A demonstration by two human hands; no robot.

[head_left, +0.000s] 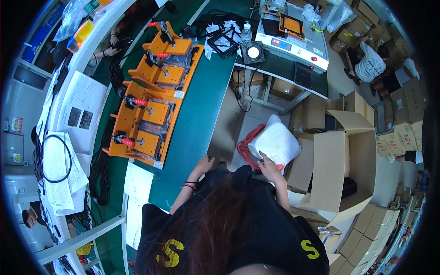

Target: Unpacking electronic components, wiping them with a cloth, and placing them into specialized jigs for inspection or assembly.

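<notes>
A creased, softly boxy white bag [274, 141] sits right of the smooth green worktop [199, 110], peaked corner pointing away, long axis unclear. The right hand [270, 169], fingers extended, is at its near side; the left hand's [204, 165] grip I cannot tell.

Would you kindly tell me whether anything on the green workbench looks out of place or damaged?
Yes: thin black rectangular frames lie askew on crumpled white sheets at the far end of the green workbench, untidy beside the orderly orange clamp fixture. No clear spill or damage shows.
</notes>
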